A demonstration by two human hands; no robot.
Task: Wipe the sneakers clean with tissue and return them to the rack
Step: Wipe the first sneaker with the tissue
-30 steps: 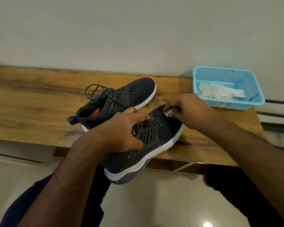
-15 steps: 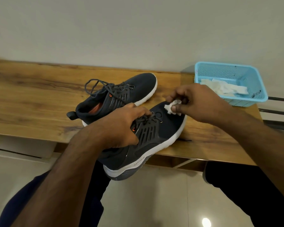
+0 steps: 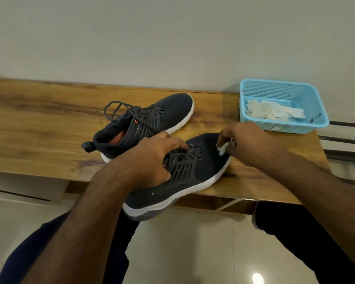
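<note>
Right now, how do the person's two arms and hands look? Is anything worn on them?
Both forearms are bare up to the picture's edge: no sleeves show. The left hand and the right hand wear no gloves, and no ring, watch or bracelet is visible on the parts shown. The hands carry no markings. Lower down, only dark navy trousers are seen on the legs.

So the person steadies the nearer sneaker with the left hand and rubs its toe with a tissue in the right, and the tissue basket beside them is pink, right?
Nearly. The head view shows the basket is light blue, not pink. The rest holds: the left hand steadies the nearer sneaker while the right hand rubs its toe with a tissue.
</note>
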